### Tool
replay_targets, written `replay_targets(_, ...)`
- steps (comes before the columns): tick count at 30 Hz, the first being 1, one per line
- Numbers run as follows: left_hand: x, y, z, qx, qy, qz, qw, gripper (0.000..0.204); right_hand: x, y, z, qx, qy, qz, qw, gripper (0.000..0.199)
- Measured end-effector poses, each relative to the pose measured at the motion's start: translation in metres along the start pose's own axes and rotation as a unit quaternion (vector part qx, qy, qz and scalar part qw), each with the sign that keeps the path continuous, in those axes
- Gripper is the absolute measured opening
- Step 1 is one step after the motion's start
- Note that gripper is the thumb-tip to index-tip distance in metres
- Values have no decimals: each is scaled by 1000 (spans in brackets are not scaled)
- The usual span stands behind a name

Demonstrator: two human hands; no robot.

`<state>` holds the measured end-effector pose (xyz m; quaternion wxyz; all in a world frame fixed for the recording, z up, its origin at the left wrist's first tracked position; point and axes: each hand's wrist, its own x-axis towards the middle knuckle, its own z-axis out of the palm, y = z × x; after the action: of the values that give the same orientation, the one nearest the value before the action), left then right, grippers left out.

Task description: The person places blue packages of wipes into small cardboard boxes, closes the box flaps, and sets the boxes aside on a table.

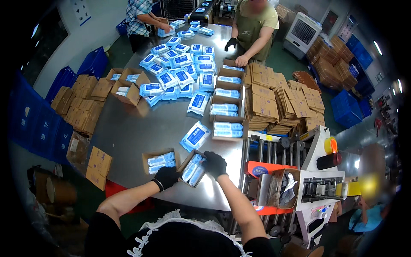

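Note:
My left hand point(166, 176), in a black glove, grips the near left side of a small open cardboard box point(187, 176) that holds blue and white wipe packs point(192, 168). The gloved right hand point(214, 164) presses on the box's far right corner, over the packs. Just to the left stands a second open box point(160, 162) with packs in it. One loose pack point(195, 136) lies on the metal table point(137, 132) beyond the boxes.
A row of filled boxes point(227, 107) runs up the table next to stacks of flat cardboard point(274, 103). Many loose packs point(180, 68) cover the far table. A taping machine with rollers point(299, 175) stands at my right. Two people work at the far end.

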<state>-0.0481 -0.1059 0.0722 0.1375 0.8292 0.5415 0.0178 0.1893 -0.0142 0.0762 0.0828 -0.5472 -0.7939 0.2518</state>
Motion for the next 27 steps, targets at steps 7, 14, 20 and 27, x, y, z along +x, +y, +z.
replay_targets(7,-17,76,19,-310,134,-197,920,35,-104,23,23,-51,34,138,989,22)
replay_targets(14,29,72,35,-135,-141,86,977,10,-143,21,8,-57,70,210,973,20)
replay_targets(20,74,75,0,4,-111,352,929,37,-111,62,36,11,-44,21,999,29)
replay_targets(27,97,43,69,-203,-61,255,943,48,-75,85,23,22,-139,-1,990,36)
